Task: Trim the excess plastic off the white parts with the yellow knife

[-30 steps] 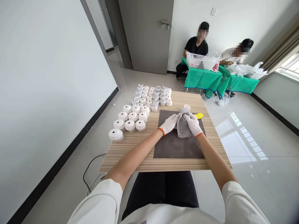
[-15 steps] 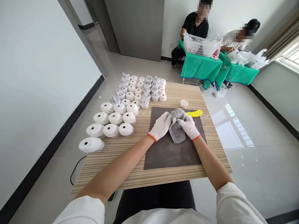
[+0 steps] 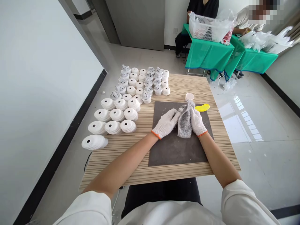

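Both my hands wear white knit gloves with orange cuffs. My left hand (image 3: pixel 167 122) and my right hand (image 3: pixel 196 121) are closed on a grey speckled cloth (image 3: pixel 185 123), which hangs between them over a dark grey mat (image 3: pixel 173 148) on the striped wooden table (image 3: pixel 131 156). What the cloth may wrap is hidden. A yellow tool (image 3: pixel 202 107) and a small white round cap (image 3: pixel 189 96) lie just beyond my right hand.
Stacks of white round discs (image 3: pixel 114 115) and several smaller white parts (image 3: pixel 145 82) fill the table's left and far side. Beyond, two people sit at green-covered tables (image 3: pixel 211 53) with a white basket (image 3: pixel 206 28). A wall runs along the left.
My hands have turned and lifted the cloth, bunching it more upright between them. The camera has tilted further down and shifted slightly.
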A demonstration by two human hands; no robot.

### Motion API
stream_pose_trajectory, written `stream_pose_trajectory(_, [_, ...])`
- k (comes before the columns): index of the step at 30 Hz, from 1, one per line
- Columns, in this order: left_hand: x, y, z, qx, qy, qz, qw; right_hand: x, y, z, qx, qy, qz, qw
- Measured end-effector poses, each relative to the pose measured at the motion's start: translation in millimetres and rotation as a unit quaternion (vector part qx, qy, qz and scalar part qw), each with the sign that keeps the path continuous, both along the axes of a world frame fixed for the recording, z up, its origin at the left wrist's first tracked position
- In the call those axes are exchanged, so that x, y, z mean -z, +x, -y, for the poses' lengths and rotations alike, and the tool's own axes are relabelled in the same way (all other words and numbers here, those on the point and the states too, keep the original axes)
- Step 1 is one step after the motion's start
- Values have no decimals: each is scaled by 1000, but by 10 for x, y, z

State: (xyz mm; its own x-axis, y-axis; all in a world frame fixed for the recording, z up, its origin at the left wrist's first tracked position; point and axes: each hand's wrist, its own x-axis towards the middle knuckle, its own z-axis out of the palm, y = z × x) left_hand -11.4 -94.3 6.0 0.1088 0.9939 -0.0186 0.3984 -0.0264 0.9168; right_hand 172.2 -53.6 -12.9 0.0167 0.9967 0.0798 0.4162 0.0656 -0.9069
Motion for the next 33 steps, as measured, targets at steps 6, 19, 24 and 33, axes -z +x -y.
stream_pose_trajectory(6, [18, -26, -31, -15, -2, 0, 1000, -57, -43, 21, -32, -27, -23, 999])
stream_pose_trajectory(19, [-3, -38, -34, -45, -11, -22, 999, -54, -51, 30, -45, -3, -28, 999])
stream_pose_trajectory(24, [-7, -21, -34, -50, -23, -40, 998, -113, -56, 28, -30, -38, -67, 997])
stream_pose_trajectory(33, [201, -47, -126, -38, 44, 152, 987, -113, -63, 58, -69, 6, -31, 997])
